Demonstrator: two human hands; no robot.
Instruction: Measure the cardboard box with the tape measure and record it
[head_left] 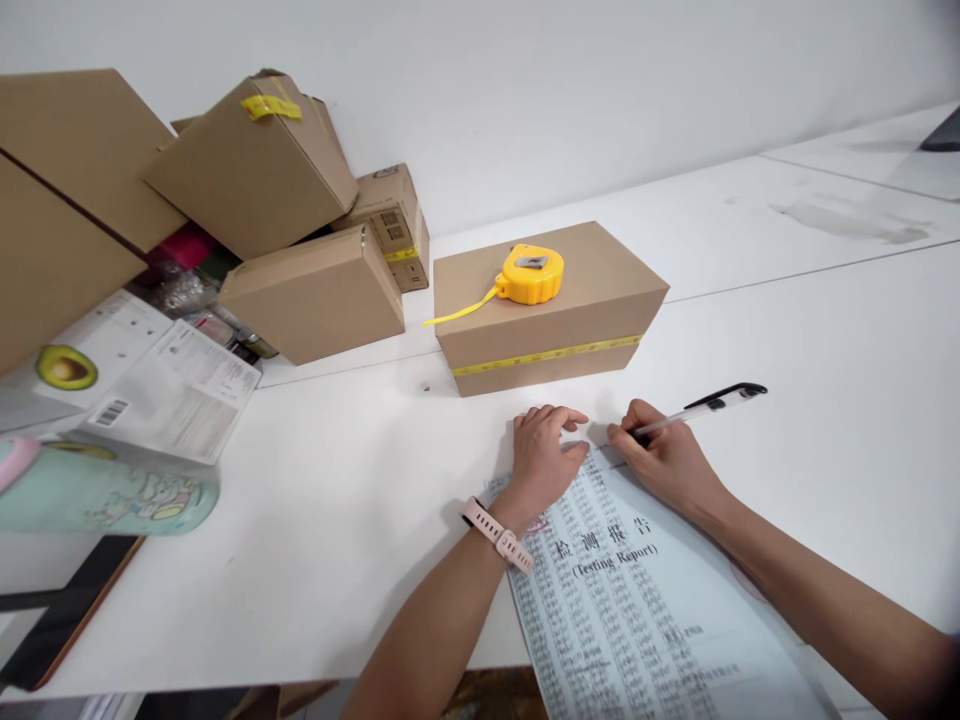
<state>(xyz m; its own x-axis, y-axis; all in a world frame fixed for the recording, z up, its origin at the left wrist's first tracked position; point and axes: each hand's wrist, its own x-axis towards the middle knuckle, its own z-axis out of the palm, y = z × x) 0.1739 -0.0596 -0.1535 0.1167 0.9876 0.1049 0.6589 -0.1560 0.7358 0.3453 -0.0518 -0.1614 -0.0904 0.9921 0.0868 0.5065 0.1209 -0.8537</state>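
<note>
Pen (720,402) in the right hand (667,458), above the printed paper (622,610)

The pen is held near its lower end by the right hand, whose fingers are closed around it. It leans to the right, with its black clip end pointing up and away, and its writing tip is hidden at the fingers. This hand is at the top edge of the printed paper, which carries the words "Testing Report" and many columns of small dark marks.

The left hand (546,455) holds nothing. It lies at the upper left part of the paper, palm down, with its fingers partly open and a little bent. A pale pink band (499,535) is on this wrist.

Beyond the 2 hands, 1 cardboard box (547,322) with a yellow tape line stands on the white table (337,480). On its top lies a yellow tape measure (531,275), and the thin strap hangs past the box's left edge. At the left are several brown boxes (255,180), a white package (176,390) with avocado pictures, and a mint-green bottle (127,495) lying before it.
</note>
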